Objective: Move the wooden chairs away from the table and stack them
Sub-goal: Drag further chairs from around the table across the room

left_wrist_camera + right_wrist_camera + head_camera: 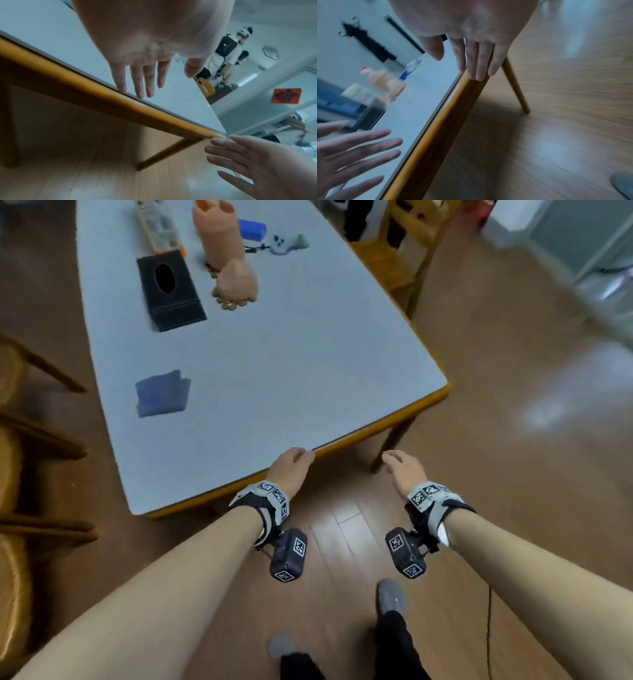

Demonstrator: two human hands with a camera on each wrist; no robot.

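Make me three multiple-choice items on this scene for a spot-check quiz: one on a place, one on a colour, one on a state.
1. Where is the black tissue box?
A. on the grey-topped wooden table
B. on the floor
C. on a chair

2. What colour is the folded cloth?
A. red
B. blue
C. yellow

3. What are the left hand and right hand doing?
A. gripping a chair
B. open, holding nothing
C. holding the cloth

A: the box stands on the tabletop.
B: the cloth is blue.
B: fingers extended in both wrist views.

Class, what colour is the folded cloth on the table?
Blue; the folded cloth shows best in the head view.
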